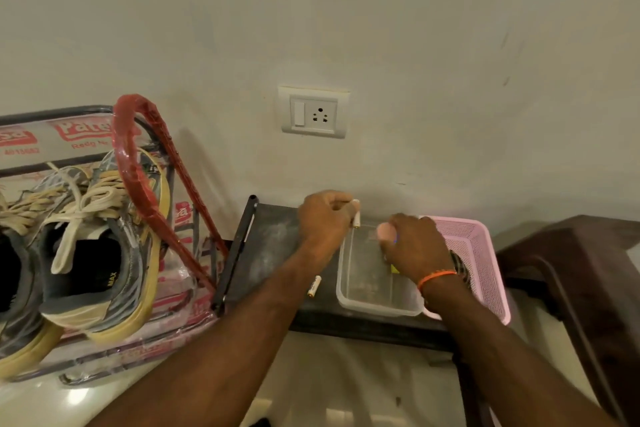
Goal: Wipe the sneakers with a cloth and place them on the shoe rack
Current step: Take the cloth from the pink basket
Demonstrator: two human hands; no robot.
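Two grey sneakers with yellow soles and cream laces sit side by side on the plastic-wrapped shoe rack (152,163) at the left: the right sneaker (104,253) in full, the left sneaker (14,288) cut by the frame edge. No cloth is visible. My left hand (325,218) is over a dark low table (270,246) and pinches small white batteries (356,217). My right hand (415,246) hovers over a clear plastic container (374,288) and holds a small pink object (385,231).
One white battery (314,286) lies on the dark table beside the container. A pink mesh basket (478,253) stands right of the container. A dark brown chair or stool (571,253) is at far right. A wall socket (313,113) is above.
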